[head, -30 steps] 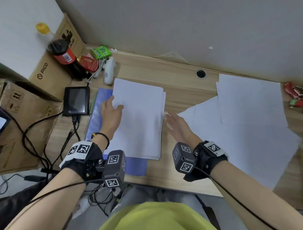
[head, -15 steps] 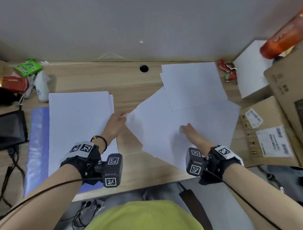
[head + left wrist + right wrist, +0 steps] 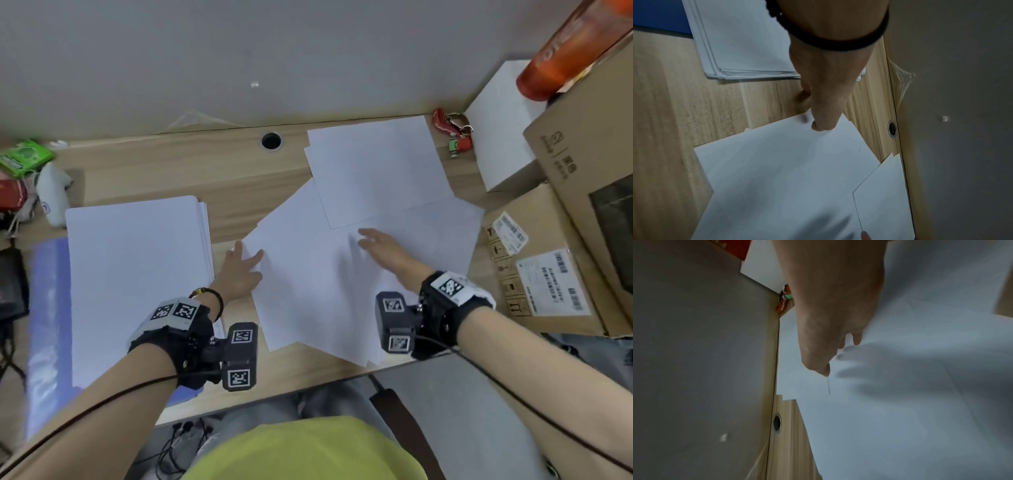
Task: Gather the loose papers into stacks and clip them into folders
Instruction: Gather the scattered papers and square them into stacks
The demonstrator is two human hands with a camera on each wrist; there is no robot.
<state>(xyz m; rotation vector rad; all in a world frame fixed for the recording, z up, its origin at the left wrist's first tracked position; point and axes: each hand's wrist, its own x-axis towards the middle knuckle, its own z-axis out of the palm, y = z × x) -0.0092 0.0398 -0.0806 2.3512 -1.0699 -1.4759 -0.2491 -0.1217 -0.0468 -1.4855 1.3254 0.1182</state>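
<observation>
- While one neat stack (image 3: 137,284) lies on the blue folder (image 3: 48,308) at the bench's (image 3: 212,178) left, the head view shows both hands spread flat on the loose papers (image 3: 342,291): gathering step, squaring them comes next
- Left wrist view: left hand (image 3: 826,91), thumb on a sheet corner, fingers relaxed
- Right wrist view: right hand (image 3: 830,318) flat, fingers straight, holding nothing

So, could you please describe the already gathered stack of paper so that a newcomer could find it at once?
Start at the wooden desk and look to its left part. The gathered stack lies there on a blue folder, left of the left hand. Unlike the loose sheets fanned at angles to the right, its edges are nearly squared.
</observation>
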